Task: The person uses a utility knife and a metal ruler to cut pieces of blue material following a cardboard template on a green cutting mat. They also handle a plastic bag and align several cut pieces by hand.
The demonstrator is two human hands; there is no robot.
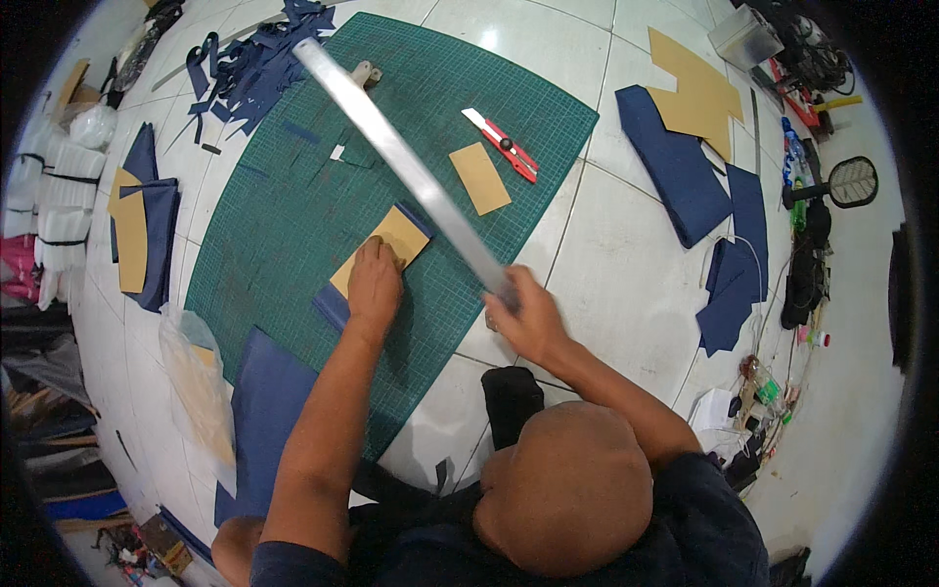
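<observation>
My left hand [376, 284] rests on a tan card strip [399, 235], fingers bent and close together, pressing it down. Under that card lies a navy fabric strip [331, 305], showing at both ends. My right hand [528, 313] grips the near end of a long metal ruler [391, 152], which is raised slantwise over the green cutting mat [284, 215] and slightly blurred. On the mat, beyond the ruler, are a smaller tan card [480, 179] and a red utility knife [504, 145] with its blade out. The ruler partly covers a small metal piece [366, 74].
Navy scraps [264, 64] are heaped at the mat's far left. Folded navy fabric [675, 166] and tan templates [699, 93] lie on the white tiles at right. More fabric and templates [132, 235] sit at left, near a clear plastic bag [201, 391].
</observation>
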